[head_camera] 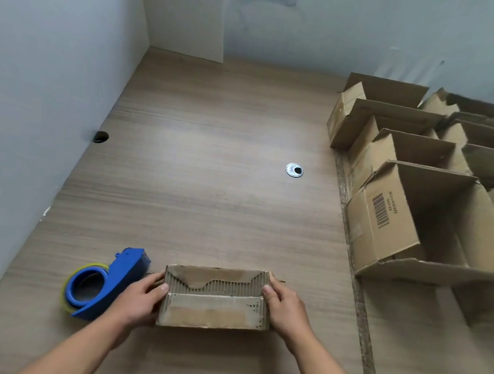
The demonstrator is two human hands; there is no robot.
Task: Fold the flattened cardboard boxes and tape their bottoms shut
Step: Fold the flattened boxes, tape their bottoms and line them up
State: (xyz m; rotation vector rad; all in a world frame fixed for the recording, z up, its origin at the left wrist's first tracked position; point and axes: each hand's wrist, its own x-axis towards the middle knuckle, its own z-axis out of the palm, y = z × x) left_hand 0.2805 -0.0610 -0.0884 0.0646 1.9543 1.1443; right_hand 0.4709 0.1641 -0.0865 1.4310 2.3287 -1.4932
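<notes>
A small worn cardboard box stands on the wooden table near its front edge, its flaps folded together on top. My left hand grips the box's left end, thumb laid over the top edge. My right hand grips its right end, thumb on top as well. A blue tape dispenser with a roll of clear tape lies on the table just left of my left hand, untouched.
Several folded-up open cardboard boxes stand in rows at the right, on a flat cardboard sheet. White partition walls close off the left and back. A round metal cable grommet sits mid-table.
</notes>
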